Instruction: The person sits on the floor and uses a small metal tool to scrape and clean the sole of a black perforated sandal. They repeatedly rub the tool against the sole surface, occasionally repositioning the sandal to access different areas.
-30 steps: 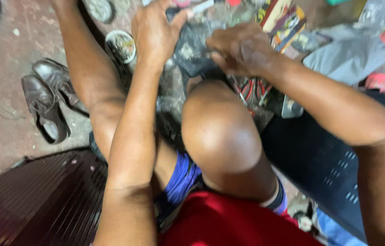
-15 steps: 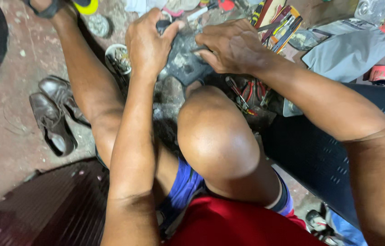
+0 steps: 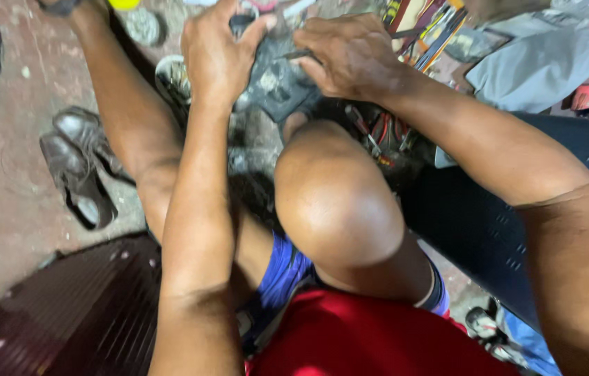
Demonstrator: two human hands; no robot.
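Both hands, left point(image 3: 218, 56) and right point(image 3: 354, 56), still clamped on dark worn shoe point(image 3: 277, 83); grip unchanged

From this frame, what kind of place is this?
Probably a floor-level shoe repair spot. Both hands, left hand and right hand, grip a dark worn shoe piece above the knee; a pair of dark leather shoes lies on the stained concrete floor, hand tools alongside.
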